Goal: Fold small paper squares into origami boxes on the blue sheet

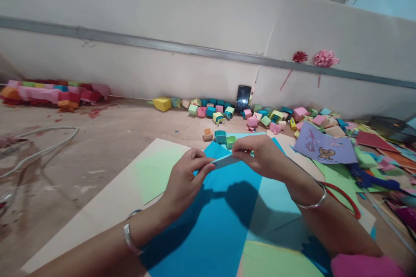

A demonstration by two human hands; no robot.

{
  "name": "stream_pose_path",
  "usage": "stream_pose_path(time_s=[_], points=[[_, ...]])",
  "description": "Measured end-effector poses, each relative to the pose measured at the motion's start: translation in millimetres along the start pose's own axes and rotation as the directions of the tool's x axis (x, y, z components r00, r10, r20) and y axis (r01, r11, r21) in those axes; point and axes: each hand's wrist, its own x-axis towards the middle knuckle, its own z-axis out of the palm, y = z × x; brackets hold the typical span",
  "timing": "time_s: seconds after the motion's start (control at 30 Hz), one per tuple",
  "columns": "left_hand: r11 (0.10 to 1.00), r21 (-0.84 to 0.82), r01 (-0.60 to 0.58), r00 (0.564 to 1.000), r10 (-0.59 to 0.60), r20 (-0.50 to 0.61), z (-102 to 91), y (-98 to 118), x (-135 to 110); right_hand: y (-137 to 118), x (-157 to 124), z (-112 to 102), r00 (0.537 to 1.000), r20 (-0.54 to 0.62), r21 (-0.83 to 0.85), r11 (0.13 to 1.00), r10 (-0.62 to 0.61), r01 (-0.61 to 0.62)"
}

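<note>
Between my two hands stretches a narrow light-blue folded paper strip [225, 161]. My left hand [186, 176] pinches its left end between thumb and fingers. At the other end, my right hand [260, 156] grips the strip, fingers bent down over it. Both hands hover above a dark-blue paper sheet [214, 233], on which their shadows fall. Just beyond them stand small open paper boxes: an orange one [207, 134], a teal one [220, 136] and a green one [231, 142].
Many small coloured paper boxes line the wall, around a leaning phone [243, 98]. Blue-handled scissors [373, 179] and a purple drawn-on paper [325, 145] lie at right. A white cable [65, 138] loops at left. Light-green paper [156, 166] lies beside my left hand.
</note>
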Motion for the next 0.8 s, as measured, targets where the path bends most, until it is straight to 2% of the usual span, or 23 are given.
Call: stream_pose_path(time_s=[0.1, 0.2, 0.27, 0.37, 0.5, 0.63, 0.8], points=[[1.0, -0.027, -0.008, 0.995, 0.005, -0.097, -0.2, -0.4, 1.2, 1.3, 0.0, 0.0, 1.0, 0.022, -0.067, 0.998, 0.005, -0.004], [0.997, -0.072, 0.003, 0.995, -0.01, -0.101, -0.2, -0.9, 0.6, 2.0, 0.2, 2.6, 0.999, 0.037, -0.159, 0.987, -0.011, 0.017], [0.997, -0.08, -0.01, 0.995, 0.002, -0.097, -0.3, -0.4, -0.3, 2.2, 1.1, 5.9, 0.997, 0.06, -0.213, 0.975, -0.051, 0.063], [0.996, -0.072, -0.044, 0.995, 0.037, -0.095, -0.3, 1.5, -1.5, 2.2, 3.4, 12.2, 0.979, 0.095, -0.247, 0.949, -0.178, 0.196], [0.996, -0.071, -0.063, 0.995, 0.057, -0.079, 0.4, 2.9, -2.1, 2.7, 6.5, 21.6, 0.943, 0.087, -0.243, 0.911, -0.321, 0.333], [0.998, -0.057, -0.039, 0.996, 0.034, -0.084, 0.7, 2.6, -2.0, 3.8, 7.8, 31.1, 0.941, 0.051, -0.175, 0.924, -0.335, 0.339], [0.998, -0.064, 0.016, 0.999, -0.019, -0.048, 0.6, 7.2, -2.3, 1.0, 8.1, 40.8, 0.919, 0.051, -0.185, 0.901, -0.391, 0.393]])
